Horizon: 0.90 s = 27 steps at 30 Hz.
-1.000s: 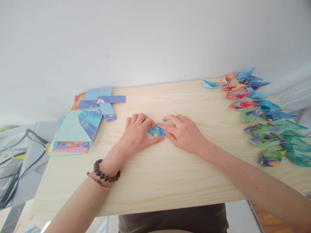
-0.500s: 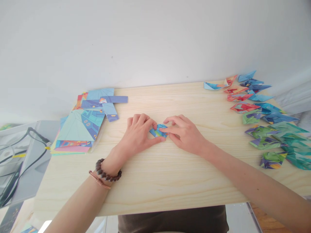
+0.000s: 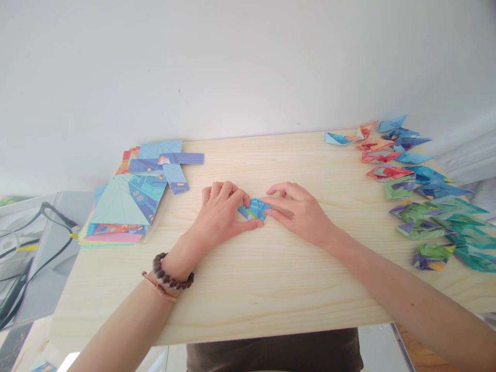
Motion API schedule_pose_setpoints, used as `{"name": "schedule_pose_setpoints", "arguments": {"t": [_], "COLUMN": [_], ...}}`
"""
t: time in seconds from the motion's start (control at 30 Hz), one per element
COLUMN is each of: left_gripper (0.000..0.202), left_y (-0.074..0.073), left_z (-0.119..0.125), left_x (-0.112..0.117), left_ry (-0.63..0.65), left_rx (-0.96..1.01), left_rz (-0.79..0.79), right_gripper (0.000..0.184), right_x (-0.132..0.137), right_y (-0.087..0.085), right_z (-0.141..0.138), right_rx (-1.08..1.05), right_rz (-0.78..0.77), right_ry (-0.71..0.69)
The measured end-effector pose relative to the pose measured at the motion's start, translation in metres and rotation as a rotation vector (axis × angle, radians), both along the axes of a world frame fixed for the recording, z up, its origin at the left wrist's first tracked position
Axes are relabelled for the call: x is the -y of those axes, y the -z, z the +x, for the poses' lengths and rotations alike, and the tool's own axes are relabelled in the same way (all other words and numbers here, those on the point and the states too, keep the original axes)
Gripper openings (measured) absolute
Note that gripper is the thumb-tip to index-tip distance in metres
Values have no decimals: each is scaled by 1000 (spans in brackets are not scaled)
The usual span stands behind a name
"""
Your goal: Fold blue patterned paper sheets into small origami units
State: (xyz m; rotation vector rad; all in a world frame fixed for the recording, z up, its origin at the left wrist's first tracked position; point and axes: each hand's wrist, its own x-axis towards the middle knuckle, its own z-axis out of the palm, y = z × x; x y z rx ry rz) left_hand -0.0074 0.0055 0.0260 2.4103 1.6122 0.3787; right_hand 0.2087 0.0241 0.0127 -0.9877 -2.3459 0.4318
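A small piece of folded blue origami paper (image 3: 253, 208) with a green-yellow stripe lies on the wooden table, between my two hands. My left hand (image 3: 221, 209) grips its left side, with the thumb along the near edge and the index finger on the far edge. At the right end, my right hand (image 3: 300, 211) pinches the paper between thumb and index finger, the other fingers bent above. Part of the paper is hidden under the fingertips.
Printed paper sheets and strips (image 3: 127, 199) are stacked on the table's left. Several folded paper boats (image 3: 387, 173) in red, blue and green line the right side. A pale wall (image 3: 248, 67) stands behind; a bin with cables (image 3: 34, 248) sits at far left.
My right hand has shifted slightly right, its fingers off the paper's top and now at its right end. More of the blue paper shows. My left hand has barely moved.
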Motion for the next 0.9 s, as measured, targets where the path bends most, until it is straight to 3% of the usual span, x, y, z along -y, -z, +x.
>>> {"name": "schedule_pose_setpoints", "arguments": {"t": [0.27, 0.5, 0.9], "left_gripper": [40, 41, 41], "left_y": [-2, 0, 2], "left_z": [3, 5, 5], "left_x": [2, 2, 1], "left_ry": [-12, -32, -30], "left_rx": [-13, -33, -21], "left_rz": [12, 19, 33], "right_gripper": [17, 15, 15], "right_x": [0, -9, -12], "right_y": [-3, 0, -4], "right_z": [-1, -1, -3], "right_rx": [36, -61, -41], "right_rz": [-27, -158, -289], "right_ry": [49, 66, 93]}}
